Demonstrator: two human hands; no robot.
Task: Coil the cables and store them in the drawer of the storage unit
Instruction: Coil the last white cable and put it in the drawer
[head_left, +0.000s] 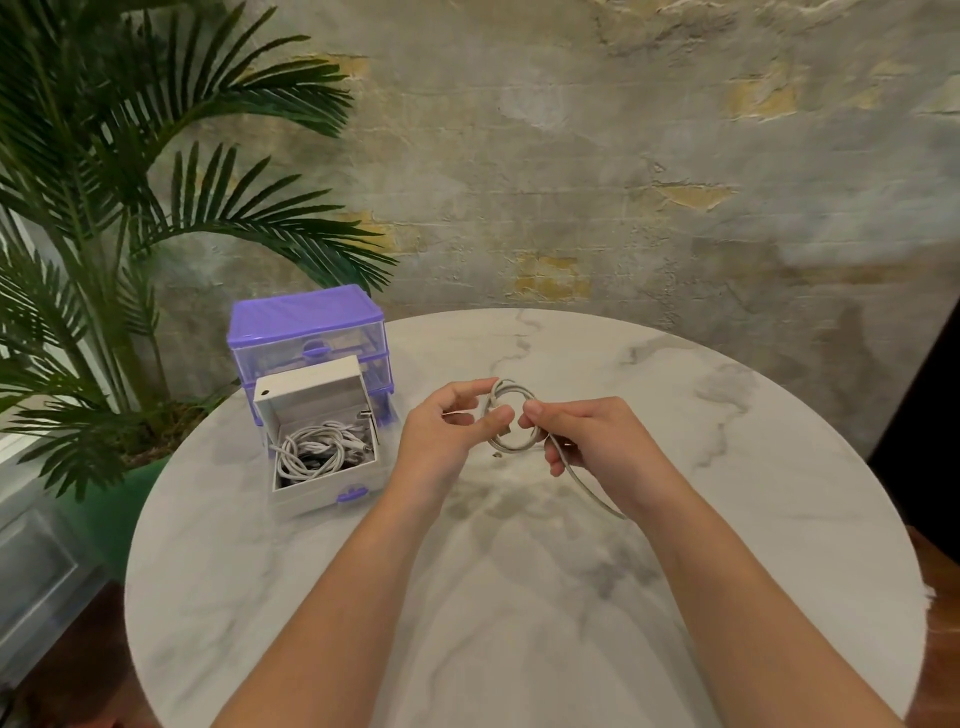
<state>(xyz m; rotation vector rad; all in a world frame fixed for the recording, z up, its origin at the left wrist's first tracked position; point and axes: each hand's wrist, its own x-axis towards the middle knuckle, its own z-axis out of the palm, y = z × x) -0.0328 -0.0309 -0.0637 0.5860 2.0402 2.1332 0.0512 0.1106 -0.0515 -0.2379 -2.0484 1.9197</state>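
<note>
cables (317, 449) in drawer (332, 493), probably before storage unit (309, 332)

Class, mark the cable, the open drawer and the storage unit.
cable (503, 446), head view, lower arc of its coil
drawer (322, 500), head view, front wall
storage unit (304, 317), head view, purple top

No readable text

No lettering, label, brand, number or sign can be read anywhere in view.

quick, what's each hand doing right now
Left hand: closed on the coiled part of the cable, pinching the loop.
Right hand: closed on the same cable, its loose tail running out below the palm.
</note>
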